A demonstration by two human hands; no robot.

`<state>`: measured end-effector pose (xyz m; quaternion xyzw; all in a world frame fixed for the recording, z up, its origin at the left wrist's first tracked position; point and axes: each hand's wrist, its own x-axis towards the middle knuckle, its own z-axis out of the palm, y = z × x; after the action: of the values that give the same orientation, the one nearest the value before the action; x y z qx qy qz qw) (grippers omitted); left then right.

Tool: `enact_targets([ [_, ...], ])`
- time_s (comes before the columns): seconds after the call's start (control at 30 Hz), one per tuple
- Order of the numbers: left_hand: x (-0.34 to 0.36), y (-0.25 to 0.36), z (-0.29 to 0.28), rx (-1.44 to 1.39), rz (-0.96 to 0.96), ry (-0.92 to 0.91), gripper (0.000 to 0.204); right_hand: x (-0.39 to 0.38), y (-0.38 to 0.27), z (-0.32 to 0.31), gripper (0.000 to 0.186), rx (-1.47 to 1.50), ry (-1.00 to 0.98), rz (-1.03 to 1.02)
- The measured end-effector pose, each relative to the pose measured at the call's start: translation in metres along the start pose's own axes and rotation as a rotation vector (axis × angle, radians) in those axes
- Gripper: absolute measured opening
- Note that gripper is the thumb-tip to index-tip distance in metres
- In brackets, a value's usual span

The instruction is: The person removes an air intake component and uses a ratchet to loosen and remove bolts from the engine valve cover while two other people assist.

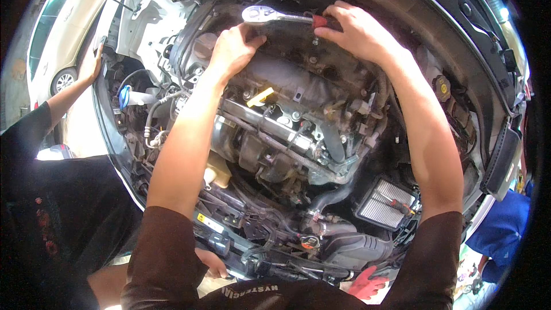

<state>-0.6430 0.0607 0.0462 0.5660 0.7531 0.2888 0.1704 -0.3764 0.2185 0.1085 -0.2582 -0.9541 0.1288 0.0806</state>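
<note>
Gripping a ratchet wrench [263, 15] over an open engine bay

The right hand [361, 33] is clamped on the wrench's red and dark handle, and the silver head points left, above the far side of the engine [290, 74]. The left hand [232, 51] is just below that head, its thumb reaching right; whether its fingers close on anything I cannot tell. Nearer the person, a yellow pull tab [260, 97] stands on the engine. Farther right, a screwdriver [396, 201] with an orange and dark handle lies on a pleated air filter [376, 209]. Along the front panel is a label [210, 223], white with a yellow patch, its print too small to read. Pale lettering crosses the person's dark shirt [281, 297]. At left, a co-worker [34, 189] wears a black shirt with a reddish print; a red glove [367, 284] shows at the lower edge.
</note>
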Motion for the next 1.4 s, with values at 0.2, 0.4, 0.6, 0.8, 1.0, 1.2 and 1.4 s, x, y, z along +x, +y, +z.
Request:
enact_targets([
  [0.2, 0.024, 0.013, -0.022, -0.882, -0.079, 0.179, 0.035, 0.007, -0.013, -0.011, 0.089, 0.105, -0.194, 0.22],
  [0.4, 0.055, 0.036, 0.021, -0.598, -0.036, 0.361, 0.049, 0.008, -0.012, -0.003, 0.098, 0.129, -0.17, 0.309],
  [0.6, 0.061, 0.024, 0.018, -0.128, 0.367, 0.449, 0.023, 0.001, -0.014, 0.01, 0.087, 0.115, -0.003, 0.312],
  [0.8, 0.063, 0.027, 0.017, -0.364, 0.275, 0.373, 0.037, -0.009, -0.023, 0.024, 0.09, 0.035, 0.152, 0.325],
  [1.0, 0.06, 0.031, 0.015, -0.569, 0.16, 0.294, 0.044, -0.015, -0.035, 0.025, 0.087, 0.066, 0.17, 0.391],
  [1.2, 0.062, 0.027, 0.014, -0.575, 0.166, 0.267, 0.045, -0.019, -0.045, 0.024, 0.082, 0.062, 0.186, 0.389],
  [1.4, 0.063, 0.025, 0.017, -0.575, 0.206, 0.277, 0.046, -0.021, -0.041, 0.03, 0.08, 0.051, 0.211, 0.385],
])
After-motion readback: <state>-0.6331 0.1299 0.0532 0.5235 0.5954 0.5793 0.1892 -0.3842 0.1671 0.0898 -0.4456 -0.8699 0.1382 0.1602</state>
